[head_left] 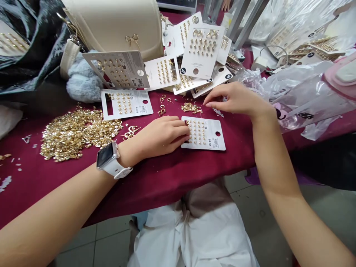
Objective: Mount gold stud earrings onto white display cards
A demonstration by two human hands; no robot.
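My left hand, below a white watch, rests on the cloth with its fingertips at the left edge of a white earring card. That card lies flat and bears rows of gold studs. Its fingers are bent together, and what they hold, if anything, is hidden. Above the card, my right hand has thumb and fingers drawn together beside a small pile of gold pieces; anything between the tips is too small to make out. Loose gold hoops lie behind my left hand.
A large heap of gold pieces lies at left on the dark red cloth. Behind are a cream bag, a grey fluffy ball and several earring cards. Clear plastic bags crowd the right side.
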